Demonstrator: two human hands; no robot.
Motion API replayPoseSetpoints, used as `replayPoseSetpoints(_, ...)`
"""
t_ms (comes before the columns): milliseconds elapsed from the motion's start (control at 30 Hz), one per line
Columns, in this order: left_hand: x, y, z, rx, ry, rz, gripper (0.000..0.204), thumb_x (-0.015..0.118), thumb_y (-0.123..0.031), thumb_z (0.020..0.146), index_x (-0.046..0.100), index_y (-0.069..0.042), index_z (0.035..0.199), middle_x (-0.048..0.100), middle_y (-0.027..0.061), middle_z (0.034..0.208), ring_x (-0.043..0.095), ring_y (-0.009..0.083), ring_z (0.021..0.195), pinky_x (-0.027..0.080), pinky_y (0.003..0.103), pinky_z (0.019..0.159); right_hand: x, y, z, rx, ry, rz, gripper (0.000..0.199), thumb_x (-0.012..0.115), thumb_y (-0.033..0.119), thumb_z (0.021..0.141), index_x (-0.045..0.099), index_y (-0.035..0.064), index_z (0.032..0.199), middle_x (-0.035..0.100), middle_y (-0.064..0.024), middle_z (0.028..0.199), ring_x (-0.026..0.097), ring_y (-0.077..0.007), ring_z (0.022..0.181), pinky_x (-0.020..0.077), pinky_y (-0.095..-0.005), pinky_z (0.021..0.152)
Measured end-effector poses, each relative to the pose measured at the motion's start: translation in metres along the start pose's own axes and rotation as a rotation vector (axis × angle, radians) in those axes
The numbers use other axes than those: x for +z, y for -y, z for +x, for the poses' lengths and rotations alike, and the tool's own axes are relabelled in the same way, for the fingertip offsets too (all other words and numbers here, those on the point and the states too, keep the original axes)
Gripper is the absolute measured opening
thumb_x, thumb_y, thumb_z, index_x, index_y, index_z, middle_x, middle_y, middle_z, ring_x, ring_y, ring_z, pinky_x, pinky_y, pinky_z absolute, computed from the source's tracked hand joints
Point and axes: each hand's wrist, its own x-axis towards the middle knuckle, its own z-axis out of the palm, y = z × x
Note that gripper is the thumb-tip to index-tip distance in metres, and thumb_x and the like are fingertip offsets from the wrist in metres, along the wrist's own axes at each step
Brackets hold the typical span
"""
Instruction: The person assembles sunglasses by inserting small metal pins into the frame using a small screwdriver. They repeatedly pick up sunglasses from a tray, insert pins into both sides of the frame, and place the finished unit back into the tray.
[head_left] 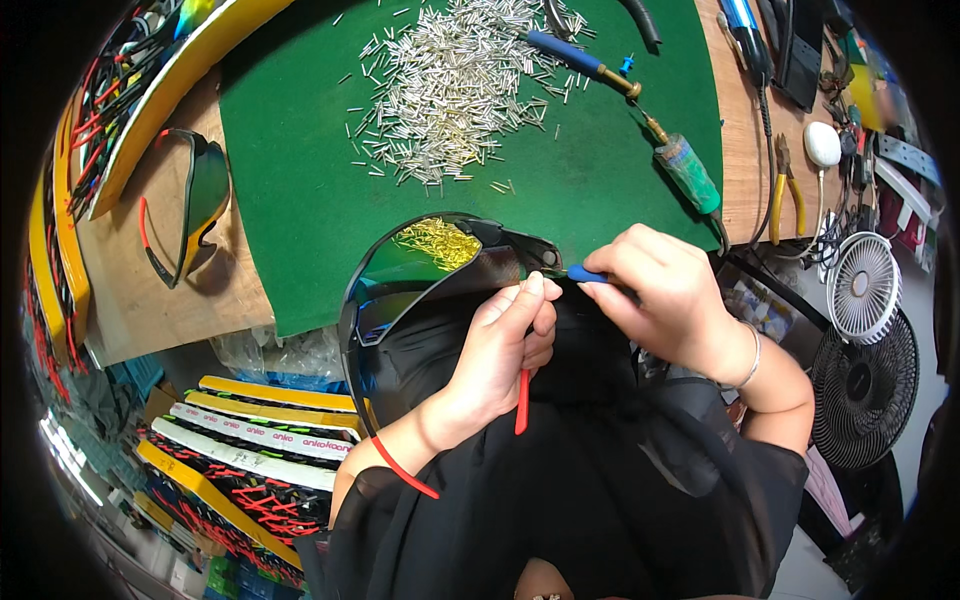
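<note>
Plainly, both hands are at work on one pair of glasses (480,275), which is held in front of the person's black clothes, at the near edge of the green mat (290,200). The left hand (500,345) has its thumb and forefinger pressed together on the frame near one hinge, the other fingers curled in. A red arm tip (522,402) sticks out below that hand, and the other red tip (405,470) lies across the left forearm. The right hand (660,285), with a bracelet (752,357) at its wrist, has its fingers clamped on a blue tool (587,273), whose thin end points left to the hinge, close to the left fingertips. Whether the end touches the hinge cannot be told. Gold-looking pins show in the lens; I cannot tell whether they are seen through it or mirrored.

On the mat, beyond the glasses, a wide heap of silver pins (450,90) is spread out. Right of it lie a blue-handled rod (565,52), a small blue pin (627,65) and a green-handled tool (685,170). Yellow pliers (786,200) rest on the bare wood of the table (740,190) farther right, with a white fan (863,287) and a black fan (865,385) near the person's right side. A second pair of glasses (205,200) sits left of the mat, and trays (215,495) with red-tipped pieces stand low on the left.
</note>
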Motion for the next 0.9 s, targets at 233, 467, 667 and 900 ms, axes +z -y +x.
replayPoseSetpoints(233, -0.003, 0.0, 0.001, -0.001, 0.022, 0.026, 0.024, 0.041, -0.03, 0.095, 0.05, -0.009, 0.088, 0.038, -0.0046, 0.058, 0.028, 0.0036, 0.043, 0.024, 0.017, 0.039, -0.005, 0.001, 0.007, 0.018, 0.314, -0.058, 0.015, 0.061, 0.014, 0.076, 0.051, 0.0037, 0.075, 0.05, -0.0069, 0.059, 0.056, -0.023, 0.056, 0.0473, -0.0308, 0.052)
replayPoseSetpoints(467, -0.008, 0.004, 0.006, 0.022, 0.059, 0.033, 0.026, 0.042, -0.031, 0.095, 0.051, -0.007, 0.09, 0.04, -0.0046, 0.056, 0.028, 0.0043, 0.042, 0.024, 0.019, 0.04, 0.002, 0.002, 0.0, -0.301, 0.148, -0.398, 0.008, 0.055, 0.012, 0.073, 0.052, 0.0058, 0.07, 0.046, -0.0018, 0.061, 0.053, -0.0145, 0.053, 0.0425, -0.0255, 0.043)
replayPoseSetpoints(667, -0.007, 0.003, 0.005, 0.019, 0.053, 0.02, 0.026, 0.041, -0.03, 0.095, 0.05, -0.007, 0.09, 0.039, -0.0045, 0.056, 0.028, 0.0042, 0.042, 0.024, 0.019, 0.039, 0.001, 0.004, 0.002, -0.306, 0.088, -0.364, 0.012, 0.056, 0.015, 0.074, 0.055, 0.0033, 0.075, 0.046, -0.0033, 0.063, 0.053, -0.0166, 0.056, 0.0431, -0.0269, 0.043)
replayPoseSetpoints(900, -0.005, 0.002, 0.005, 0.029, 0.045, 0.054, 0.026, 0.041, -0.031, 0.095, 0.049, -0.007, 0.091, 0.039, -0.0043, 0.057, 0.028, 0.0043, 0.042, 0.023, 0.019, 0.04, -0.006, 0.001, 0.01, -0.032, 0.364, -0.185, 0.015, 0.056, 0.016, 0.08, 0.053, 0.003, 0.073, 0.047, -0.0061, 0.058, 0.054, -0.0233, 0.053, 0.0459, -0.031, 0.047)
